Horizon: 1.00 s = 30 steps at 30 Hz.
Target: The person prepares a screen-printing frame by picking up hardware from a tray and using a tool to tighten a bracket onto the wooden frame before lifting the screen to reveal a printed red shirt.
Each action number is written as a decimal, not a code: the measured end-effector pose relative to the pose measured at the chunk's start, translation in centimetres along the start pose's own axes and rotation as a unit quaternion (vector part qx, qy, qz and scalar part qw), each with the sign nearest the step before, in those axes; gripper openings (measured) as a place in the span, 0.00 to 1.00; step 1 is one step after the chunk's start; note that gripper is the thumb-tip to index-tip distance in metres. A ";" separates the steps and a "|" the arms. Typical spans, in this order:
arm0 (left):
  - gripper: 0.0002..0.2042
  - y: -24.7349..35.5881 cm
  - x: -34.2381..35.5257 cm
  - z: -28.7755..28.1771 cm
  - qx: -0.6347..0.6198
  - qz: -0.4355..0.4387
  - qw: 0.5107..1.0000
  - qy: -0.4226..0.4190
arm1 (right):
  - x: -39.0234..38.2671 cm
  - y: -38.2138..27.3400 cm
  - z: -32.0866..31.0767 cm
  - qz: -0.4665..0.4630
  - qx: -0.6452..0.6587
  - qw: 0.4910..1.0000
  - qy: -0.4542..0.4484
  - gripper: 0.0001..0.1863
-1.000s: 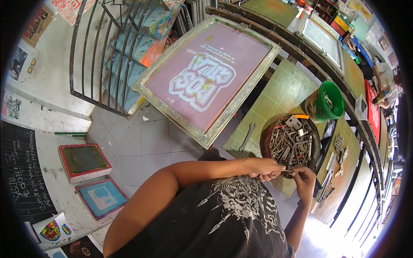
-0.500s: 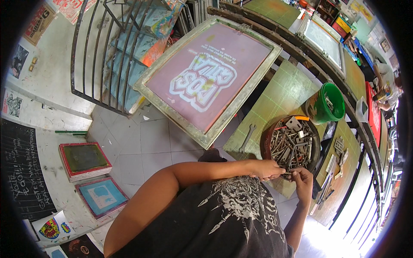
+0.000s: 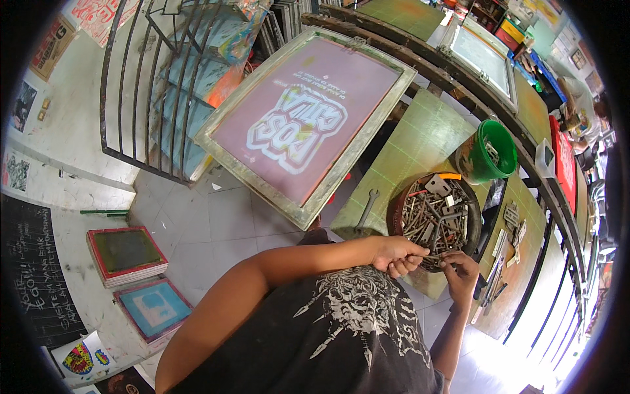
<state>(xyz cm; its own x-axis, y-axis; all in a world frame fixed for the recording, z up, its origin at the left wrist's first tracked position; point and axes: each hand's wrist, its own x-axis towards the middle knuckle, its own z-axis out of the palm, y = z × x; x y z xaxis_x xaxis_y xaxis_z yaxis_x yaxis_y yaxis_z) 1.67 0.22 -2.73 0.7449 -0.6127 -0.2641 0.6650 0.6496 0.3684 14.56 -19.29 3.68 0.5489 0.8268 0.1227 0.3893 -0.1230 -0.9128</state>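
Note:
My left hand (image 3: 396,255) is closed, fingers curled, pinching a small thin metal piece (image 3: 434,258), maybe a bolt; it is too small to name surely. My right hand (image 3: 462,270) pinches the piece's other end. Both hands are over the near rim of a round dark-red container (image 3: 401,213), heaped with bolts, plates and other hardware (image 3: 434,220). An open-end wrench (image 3: 369,207) lies left of it on the green board (image 3: 394,154). A green bucket (image 3: 487,164) with metal parts inside stands behind the container.
A large framed printing screen (image 3: 205,133) spans upper middle. A barred metal rack (image 3: 138,98) is upper left; smaller screens (image 3: 126,257) are lower left. Printing boards (image 3: 525,276) with clamps and tools line the right. A co-worker (image 3: 579,105) is far right, near a red screen (image 3: 564,157).
The view has shifted a little, so the surroundings sit slightly further left. My joined hands have moved slightly, with the left fingers more visibly curled; both still grip the small piece.

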 end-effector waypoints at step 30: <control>0.16 2.6 4.9 0.6 0.805 0.168 0.485 0.297 | -1.6 2.6 -0.2 0.093 0.112 0.960 0.238 0.05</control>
<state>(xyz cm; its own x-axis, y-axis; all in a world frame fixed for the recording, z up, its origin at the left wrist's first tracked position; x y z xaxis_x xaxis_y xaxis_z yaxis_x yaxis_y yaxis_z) 7.04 -1.37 -2.50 0.9988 -0.0450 0.0189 -0.0478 -0.8190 0.5719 14.83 -20.98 1.17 0.8907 0.4500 0.0644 0.1121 -0.0802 -0.9904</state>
